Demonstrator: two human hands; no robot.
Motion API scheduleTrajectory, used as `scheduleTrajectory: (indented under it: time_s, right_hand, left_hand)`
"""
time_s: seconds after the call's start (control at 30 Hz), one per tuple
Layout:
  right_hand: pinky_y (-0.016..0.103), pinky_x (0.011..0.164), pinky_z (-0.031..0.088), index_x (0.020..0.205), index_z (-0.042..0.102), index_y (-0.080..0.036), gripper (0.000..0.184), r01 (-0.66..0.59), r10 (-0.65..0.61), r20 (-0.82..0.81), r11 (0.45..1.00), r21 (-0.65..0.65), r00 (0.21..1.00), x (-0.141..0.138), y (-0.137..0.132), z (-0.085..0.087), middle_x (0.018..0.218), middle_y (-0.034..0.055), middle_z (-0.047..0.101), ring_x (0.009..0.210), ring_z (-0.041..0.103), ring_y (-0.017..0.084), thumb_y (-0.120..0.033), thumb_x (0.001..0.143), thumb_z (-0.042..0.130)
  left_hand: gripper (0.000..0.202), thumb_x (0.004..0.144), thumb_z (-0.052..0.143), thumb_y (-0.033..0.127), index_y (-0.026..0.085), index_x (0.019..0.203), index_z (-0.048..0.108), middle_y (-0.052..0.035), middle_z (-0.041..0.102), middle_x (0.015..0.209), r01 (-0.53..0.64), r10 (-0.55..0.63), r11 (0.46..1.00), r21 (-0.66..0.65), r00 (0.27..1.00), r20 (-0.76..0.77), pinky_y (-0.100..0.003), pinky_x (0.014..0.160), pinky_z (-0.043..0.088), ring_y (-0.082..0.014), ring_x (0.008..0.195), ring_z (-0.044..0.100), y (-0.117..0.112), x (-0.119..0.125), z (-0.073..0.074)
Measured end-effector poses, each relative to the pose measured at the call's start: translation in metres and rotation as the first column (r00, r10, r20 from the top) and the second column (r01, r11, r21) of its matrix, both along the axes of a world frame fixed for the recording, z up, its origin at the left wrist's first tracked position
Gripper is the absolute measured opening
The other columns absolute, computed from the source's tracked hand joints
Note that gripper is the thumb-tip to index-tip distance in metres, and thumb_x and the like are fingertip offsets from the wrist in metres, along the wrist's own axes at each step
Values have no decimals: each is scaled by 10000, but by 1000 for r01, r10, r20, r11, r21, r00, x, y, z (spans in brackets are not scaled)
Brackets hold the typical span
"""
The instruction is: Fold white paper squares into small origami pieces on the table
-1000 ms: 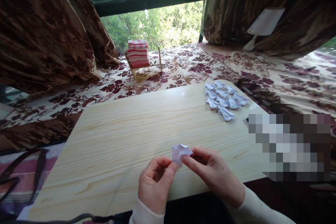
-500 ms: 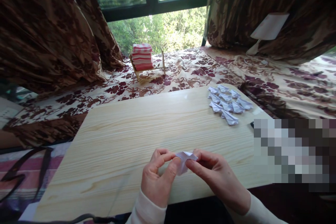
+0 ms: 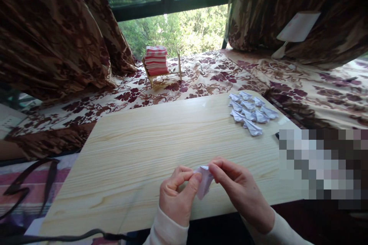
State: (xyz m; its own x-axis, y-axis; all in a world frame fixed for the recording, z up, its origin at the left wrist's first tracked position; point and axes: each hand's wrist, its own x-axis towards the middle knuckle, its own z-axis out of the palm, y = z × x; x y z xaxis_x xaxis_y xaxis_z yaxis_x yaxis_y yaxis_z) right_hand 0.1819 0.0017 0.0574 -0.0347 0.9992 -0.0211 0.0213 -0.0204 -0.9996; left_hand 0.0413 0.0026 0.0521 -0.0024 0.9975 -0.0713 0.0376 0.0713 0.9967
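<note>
Both hands pinch a small folded piece of pale lilac paper [image 3: 204, 183] just above the near edge of a light wooden table [image 3: 138, 149]. My left hand [image 3: 176, 195] grips its left side between thumb and curled fingers. My right hand [image 3: 240, 191] holds its top right corner with thumb and forefinger. The paper hangs narrow and pointed downward between them. Both wrists wear cream sleeves.
Several finished folded paper pieces [image 3: 251, 111] lie in a heap at the table's far right corner. A stack of pink striped paper [image 3: 156, 60] sits on a small wooden stand on the floral cloth behind. A dark cable [image 3: 71, 235] runs along the near left edge. Brown curtains flank the window.
The paper has been pressed narrower and turned so its point hangs down. Both hands closed in on it and stayed at the near edge of the table.
</note>
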Motion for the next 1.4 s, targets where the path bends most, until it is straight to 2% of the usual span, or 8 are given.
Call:
scheduleTrajectory:
  time_s: [0.47,0.67,0.9,1.03,1.1,1.2,1.3,1.4]
  right_hand:
    - [239,591,408,687,540,-181,276,-60,61,4,997,-54,998,6,-1,-6,651,-16,503,631,475,124,-412,838,525]
    - [248,587,388,665,537,-177,277,-73,69,147,997,24,987,4,-1,-3,643,-11,485,629,464,125,-387,845,519]
    - [228,620,433,710,601,-178,271,-130,133,25,987,-92,991,9,2,-9,677,-8,590,657,539,123,-408,840,539]
    - [233,648,461,792,653,-176,224,-91,93,7,989,-120,996,17,1,-19,746,11,653,706,586,143,-396,787,609]
    - [231,630,464,778,663,-170,246,-15,21,53,992,-126,998,21,1,-24,728,16,657,688,592,144,-412,777,613]
    - [233,620,468,775,660,-168,263,72,-60,105,991,-111,993,24,1,-31,716,20,659,674,601,148,-427,772,613]
    - [239,618,469,789,652,-172,255,105,-91,192,993,-60,977,22,0,-37,737,26,661,672,602,150,-420,795,589]
    - [244,596,463,807,651,-185,230,99,-95,354,995,6,930,21,-1,-43,747,23,659,641,595,143,-394,825,558]
  left_hand:
    - [183,735,654,305,170,624,708,-38,631,674,72,-71,997,40,997,-13,-289,674,477,-170,679,583,-3,1,-7]
    - [201,744,622,319,166,626,675,-21,615,578,128,-128,992,-5,986,-111,-279,602,439,-156,588,558,5,-2,-2]
    - [210,774,575,268,169,612,664,-10,583,593,182,-164,979,87,970,-181,-268,641,428,-145,628,545,17,-2,-9]
    - [134,787,585,269,190,769,692,-23,642,748,185,-140,974,128,943,-301,-290,727,451,-168,753,587,17,-8,-15]
    - [137,786,593,247,203,886,677,-33,636,855,164,-2,933,320,892,-453,-320,786,443,-183,848,579,11,-14,-16]
    - [139,786,584,168,208,901,651,-25,608,857,240,173,808,538,776,-606,-357,830,410,-177,844,561,-4,-19,-19]
    - [178,802,539,136,214,917,650,-25,620,855,362,183,737,571,706,-684,-429,937,327,-174,834,565,-17,-15,-27]
    - [212,849,475,184,204,971,647,-51,642,921,400,186,730,554,663,-725,-464,976,278,-199,889,558,-22,-7,-37]
